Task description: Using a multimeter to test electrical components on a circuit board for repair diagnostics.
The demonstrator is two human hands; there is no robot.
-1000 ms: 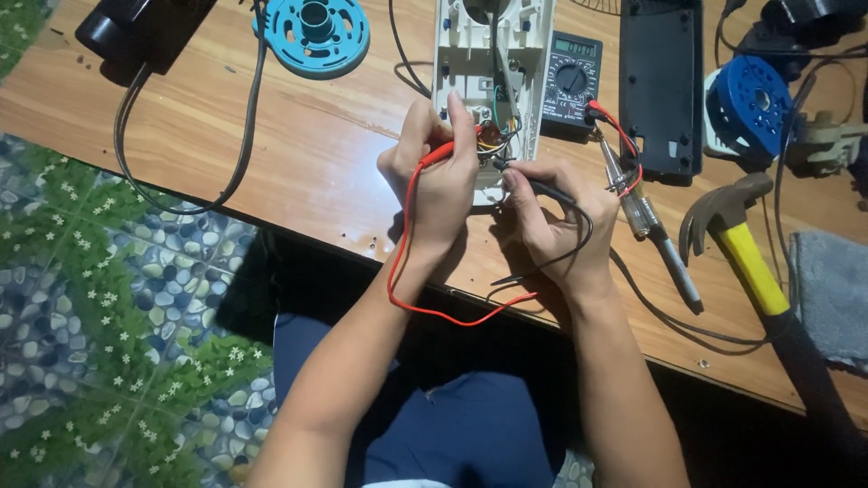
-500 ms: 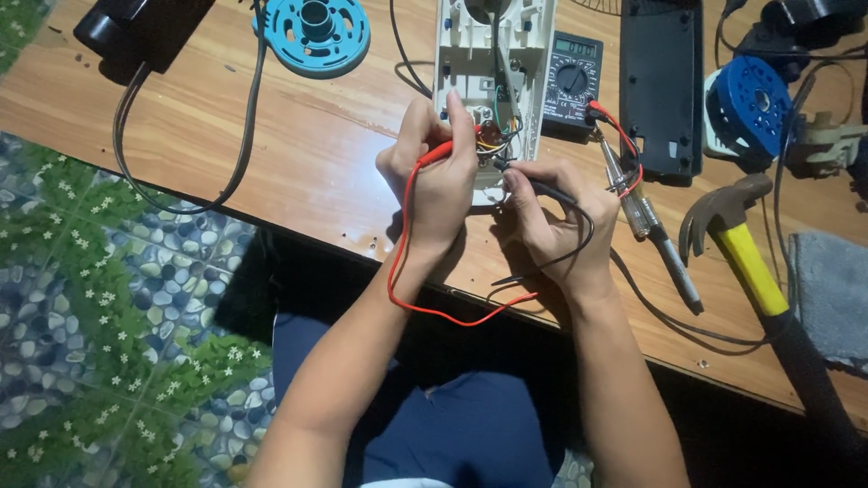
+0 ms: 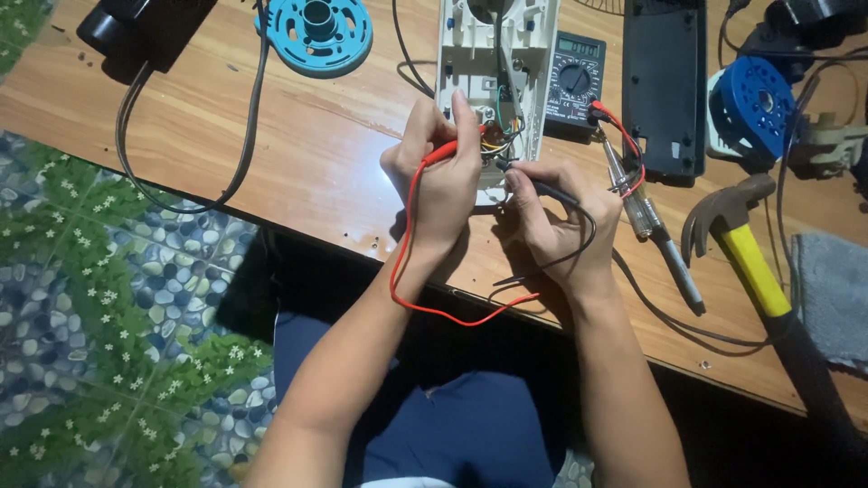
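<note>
Wooden table (image 3: 298,154) is crowded: meter (image 3: 575,83) just right of the white casing (image 3: 493,63), black box (image 3: 665,86) beyond it, hammer (image 3: 737,248) w/ yellow handle at right, blue disc (image 3: 315,32) top left. Left hand (image 3: 438,176) is curled round the red probe (image 3: 443,152), index finger straight, tip at the casing's wiring. Right hand (image 3: 556,226) pinches the black probe (image 3: 542,188), pointed at the same spot. Red lead loops over the table edge.
</note>
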